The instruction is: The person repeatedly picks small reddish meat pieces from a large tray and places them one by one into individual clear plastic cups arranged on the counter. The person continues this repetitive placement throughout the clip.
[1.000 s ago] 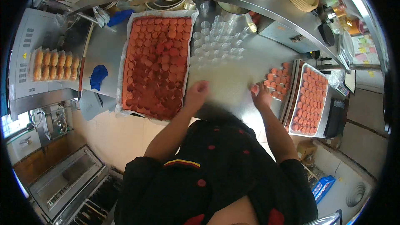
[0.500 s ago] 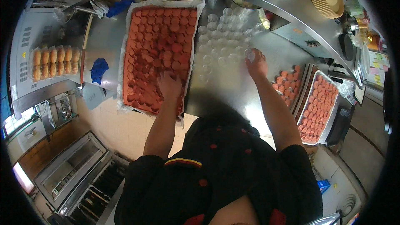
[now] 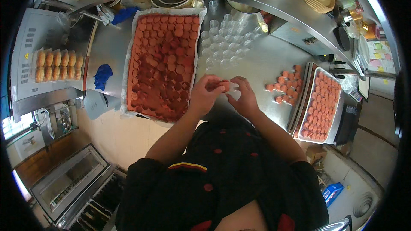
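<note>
Red cake round (image 3: pixel 223 86) sits above the steel counter, pinched between the closed fingertips of the left hand (image 3: pixel 205 94). Just beside it, the right hand (image 3: pixel 244 99) curls thumb and fingers partly open around a clear plastic cup (image 3: pixel 233 89). Left of them lies a cut red sheet cake (image 3: pixel 165 66) on white parchment (image 3: pixel 126 77); to the right, red-filled cups (image 3: pixel 289 84) stand near a loaded tray (image 3: pixel 311 140). Farther back, more clear cups (image 3: pixel 225 38) cluster.

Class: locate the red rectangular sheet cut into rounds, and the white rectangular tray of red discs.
Red rectangular sheet (image 3: pixel 162 65), head view: middle of its top.
White rectangular tray (image 3: pixel 311 140), head view: near rim.
</note>
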Action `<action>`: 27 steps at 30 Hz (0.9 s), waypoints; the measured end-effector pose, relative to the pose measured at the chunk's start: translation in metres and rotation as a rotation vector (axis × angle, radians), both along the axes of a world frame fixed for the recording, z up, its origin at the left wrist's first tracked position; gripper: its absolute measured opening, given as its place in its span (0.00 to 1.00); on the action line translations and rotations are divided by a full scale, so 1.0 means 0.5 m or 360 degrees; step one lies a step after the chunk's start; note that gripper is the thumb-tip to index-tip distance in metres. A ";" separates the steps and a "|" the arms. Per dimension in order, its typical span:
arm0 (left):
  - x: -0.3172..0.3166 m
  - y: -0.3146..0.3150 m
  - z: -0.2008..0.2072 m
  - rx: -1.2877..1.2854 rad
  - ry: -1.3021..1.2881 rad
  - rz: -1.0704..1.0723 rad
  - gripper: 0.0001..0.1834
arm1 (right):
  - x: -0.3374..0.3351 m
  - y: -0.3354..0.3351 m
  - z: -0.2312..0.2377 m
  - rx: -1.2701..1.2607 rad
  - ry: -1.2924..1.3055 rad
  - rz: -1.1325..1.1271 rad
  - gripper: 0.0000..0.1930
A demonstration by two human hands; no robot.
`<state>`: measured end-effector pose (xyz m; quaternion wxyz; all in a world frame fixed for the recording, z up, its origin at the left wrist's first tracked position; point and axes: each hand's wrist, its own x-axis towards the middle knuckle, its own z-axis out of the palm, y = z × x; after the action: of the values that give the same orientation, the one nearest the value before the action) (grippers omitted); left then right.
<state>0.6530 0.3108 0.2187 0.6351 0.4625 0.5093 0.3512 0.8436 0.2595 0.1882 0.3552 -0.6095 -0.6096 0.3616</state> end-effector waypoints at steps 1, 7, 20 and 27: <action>0.011 -0.010 0.005 0.0046 0.0004 -0.0009 0.16 | -0.009 -0.006 0.012 0.0045 -0.0008 0.0001 0.30; 0.001 -0.044 0.055 0.0201 0.0382 -0.0220 0.13 | -0.039 -0.036 0.051 0.0214 -0.0100 -0.0076 0.28; -0.022 -0.103 0.004 -0.0445 -0.0591 -0.0040 0.25 | -0.103 -0.086 0.096 0.0446 -0.0275 -0.0046 0.33; -0.038 -0.099 0.003 -0.0414 -0.0439 -0.0117 0.18 | -0.114 -0.092 0.098 0.0571 -0.0319 0.0132 0.33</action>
<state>0.6342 0.2614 0.2203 0.7659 0.3422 0.4412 0.3189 0.7867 0.2134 0.2372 0.3804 -0.5438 -0.7211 0.1992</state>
